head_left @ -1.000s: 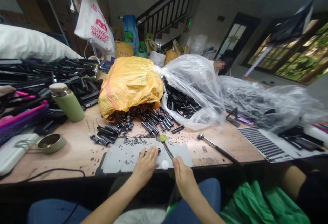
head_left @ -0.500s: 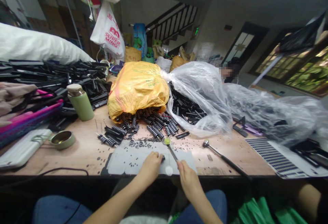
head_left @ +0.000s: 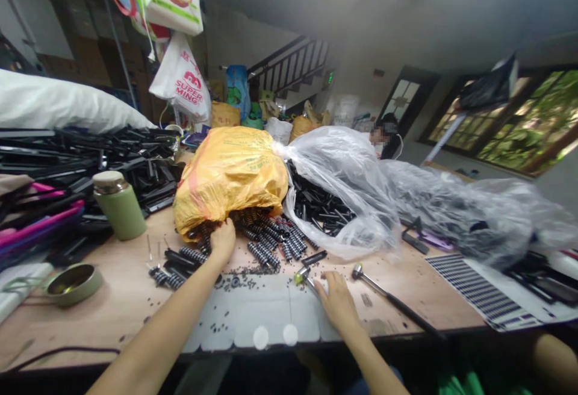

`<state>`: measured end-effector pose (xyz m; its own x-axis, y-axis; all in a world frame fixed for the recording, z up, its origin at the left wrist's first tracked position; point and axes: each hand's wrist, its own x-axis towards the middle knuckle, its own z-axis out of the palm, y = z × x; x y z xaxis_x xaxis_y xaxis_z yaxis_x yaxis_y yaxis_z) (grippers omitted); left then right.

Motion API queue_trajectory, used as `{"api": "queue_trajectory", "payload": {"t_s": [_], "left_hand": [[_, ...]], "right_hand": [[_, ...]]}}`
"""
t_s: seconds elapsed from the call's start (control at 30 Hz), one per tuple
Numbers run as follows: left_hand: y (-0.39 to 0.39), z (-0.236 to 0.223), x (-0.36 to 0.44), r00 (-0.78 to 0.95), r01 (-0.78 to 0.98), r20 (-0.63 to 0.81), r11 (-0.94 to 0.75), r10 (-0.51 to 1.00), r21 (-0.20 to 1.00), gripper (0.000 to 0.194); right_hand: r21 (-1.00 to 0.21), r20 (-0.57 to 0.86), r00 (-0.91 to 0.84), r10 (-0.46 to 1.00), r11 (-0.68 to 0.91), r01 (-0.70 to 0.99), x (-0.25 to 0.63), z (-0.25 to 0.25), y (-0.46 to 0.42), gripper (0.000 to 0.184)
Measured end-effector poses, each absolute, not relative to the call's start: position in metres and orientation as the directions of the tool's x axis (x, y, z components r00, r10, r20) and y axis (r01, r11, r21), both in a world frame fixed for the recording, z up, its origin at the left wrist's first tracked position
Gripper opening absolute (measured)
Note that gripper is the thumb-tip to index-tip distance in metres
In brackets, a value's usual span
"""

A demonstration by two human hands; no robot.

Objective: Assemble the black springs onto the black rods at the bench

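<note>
My left hand [head_left: 223, 239] reaches forward to the mouth of the yellow sack [head_left: 235, 169], among black rods with pale ribbed bands [head_left: 266, 244]. Its fingers curl down into the pile; the tips, and whatever they grip, are hidden. Over the right part of the grey mat [head_left: 253, 311], my right hand [head_left: 338, 298] loosely holds a small hammer [head_left: 302, 274] with a yellow face. The handle runs under the thumb, while the other fingers reach forward past it. Tiny dark bits [head_left: 246, 282] are scattered on and behind the mat.
A second hammer [head_left: 383, 292] lies right of my right hand. A green flask [head_left: 120, 205] and a round tin [head_left: 74, 285] stand at left. Clear plastic [head_left: 347, 160] covers black parts behind. A striped sheet [head_left: 478, 289] lies at right. Another person [head_left: 386, 136] is in the background.
My left hand has left the mat, where it held a small dark piece, and reached forward-left to the sack's mouth. My right hand's fingers have loosened around the hammer. The view has shifted.
</note>
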<state>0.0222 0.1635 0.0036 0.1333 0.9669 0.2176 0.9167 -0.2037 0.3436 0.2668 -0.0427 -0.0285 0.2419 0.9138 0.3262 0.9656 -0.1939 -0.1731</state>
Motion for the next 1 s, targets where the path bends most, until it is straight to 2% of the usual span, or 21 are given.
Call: {"api": "queue_trajectory", "payload": {"t_s": [0.1,0.23,0.33,0.4,0.43,0.47,0.53,0.63,0.7,0.77,0.83,0.9,1.0], "left_hand": [[0.172,-0.001,0.022,0.128,0.898,0.204,-0.2,0.971,0.393,0.031],[0.165,0.005,0.015,0.106,0.839,0.202,-0.197,0.974,0.508,0.039],[0.141,0.009,0.01,0.055,0.772,0.201,-0.169,0.978,0.612,0.038],[0.121,0.007,0.008,0.006,0.703,0.145,-0.108,0.989,0.703,0.036],[0.111,0.004,0.007,0.015,0.498,0.013,-0.019,1.0,0.867,0.036],[0.101,0.002,0.006,0.023,0.311,-0.089,0.077,0.996,0.947,0.037],[0.084,-0.003,0.002,0.06,0.036,-0.187,0.185,0.98,0.982,0.044],[0.065,-0.005,-0.002,0.097,-0.084,-0.204,0.212,0.974,0.974,0.049],[0.055,-0.001,-0.001,0.094,-0.102,-0.208,0.218,0.974,0.971,0.045],[0.046,0.007,0.004,0.068,-0.1,-0.212,0.218,0.975,0.971,0.043],[0.037,0.016,0.012,0.062,-0.091,-0.205,0.21,0.977,0.973,0.04],[0.029,0.024,0.022,0.097,-0.103,-0.197,0.207,0.976,0.973,0.035],[0.019,0.032,0.031,0.162,-0.145,-0.208,0.232,0.965,0.962,0.028]], "right_hand": [[-0.178,0.328,0.228,0.917,-0.177,0.968,0.285,-0.014,0.007,0.017],[-0.172,0.329,0.287,0.9,-0.241,0.955,0.32,0.003,0.08,0.021],[-0.183,0.282,0.334,0.9,-0.291,0.939,0.336,0.006,0.119,0.024],[-0.188,0.227,0.355,0.907,-0.317,0.93,0.341,0.0,0.133,0.019],[-0.187,0.208,0.37,0.905,-0.334,0.924,0.342,-0.003,0.137,0.018],[-0.186,0.203,0.378,0.903,-0.343,0.921,0.343,-0.007,0.139,0.02],[-0.186,0.213,0.386,0.898,-0.35,0.918,0.342,-0.011,0.137,0.022],[-0.188,0.309,0.388,0.869,-0.344,0.92,0.336,-0.004,0.127,0.027],[-0.288,0.424,0.343,0.838,-0.235,0.929,0.324,0.008,0.115,0.031],[-0.491,0.446,0.281,0.85,-0.029,0.87,0.301,0.018,0.096,0.03],[-0.728,0.293,0.189,0.937,0.091,0.679,0.266,0.019,0.07,0.031],[-0.898,0.109,0.061,0.992,0.072,0.434,0.226,0.011,0.041,0.039],[-0.987,-0.079,-0.133,0.988,-0.058,0.149,0.177,-0.001,0.004,0.051]]}}
